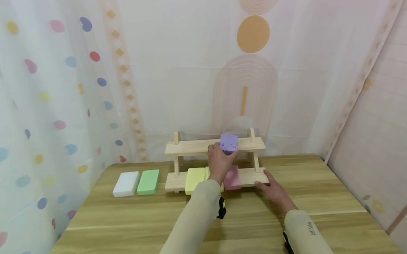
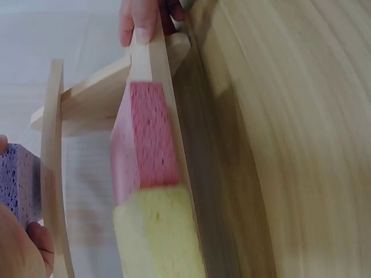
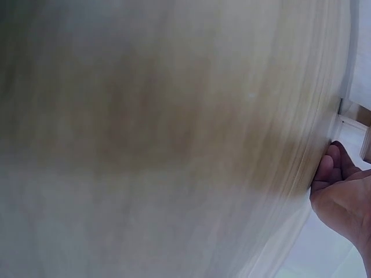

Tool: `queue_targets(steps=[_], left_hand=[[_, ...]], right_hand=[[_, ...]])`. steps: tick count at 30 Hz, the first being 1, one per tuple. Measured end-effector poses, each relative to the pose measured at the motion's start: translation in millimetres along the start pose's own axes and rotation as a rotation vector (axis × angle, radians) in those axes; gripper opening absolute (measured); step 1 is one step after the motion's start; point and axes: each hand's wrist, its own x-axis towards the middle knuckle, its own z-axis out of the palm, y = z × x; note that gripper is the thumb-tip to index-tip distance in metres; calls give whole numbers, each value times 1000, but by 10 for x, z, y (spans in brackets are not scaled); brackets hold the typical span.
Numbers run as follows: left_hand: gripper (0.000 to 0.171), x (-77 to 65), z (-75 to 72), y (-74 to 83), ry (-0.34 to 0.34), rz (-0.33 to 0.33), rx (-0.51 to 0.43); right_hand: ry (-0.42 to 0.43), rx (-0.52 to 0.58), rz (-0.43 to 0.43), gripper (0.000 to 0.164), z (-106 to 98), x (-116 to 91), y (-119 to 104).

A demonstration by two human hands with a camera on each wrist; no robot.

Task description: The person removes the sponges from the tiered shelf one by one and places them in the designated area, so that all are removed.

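Observation:
My left hand (image 1: 219,163) holds a purple sponge (image 1: 228,143) between thumb and fingers, at the upper board of a two-tier wooden shelf (image 1: 190,146). In the left wrist view the purple sponge (image 2: 17,182) is right beside that board. My right hand (image 1: 274,191) grips the right end of the lower board (image 1: 249,177), with fingers on both sides of it. On the lower board stand a yellow sponge (image 1: 194,179), a second yellow one (image 1: 207,173) and a pink sponge (image 1: 232,178), the latter two partly hidden behind my left hand and wrist.
Left of the shelf, a white sponge (image 1: 126,184) and a green sponge (image 1: 148,182) lie side by side on the wooden table (image 1: 126,234). A patterned curtain (image 1: 193,84) hangs close behind the shelf, with more curtain along both sides.

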Motion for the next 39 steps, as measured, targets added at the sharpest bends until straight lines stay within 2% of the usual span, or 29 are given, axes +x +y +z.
queue_targets(steps=[5,12,22,32,39], left_hand=[[78,39,-124,-36,-21,27,-30],[77,142,-351,-149,1,86,-82],[80,235,-677,-360,18,122,-109],[82,241,-927,-568,2,79,-132],[80,234,-1122,-696,9,73,-132]], right_hand=[[-15,11,7,84,-65,13,18],[-23,-10,9,84,-113,22,48],[-21,-35,12,83,-132,32,53],[-22,-39,24,84,-119,54,62],[-21,-33,24,84,-116,59,53]])
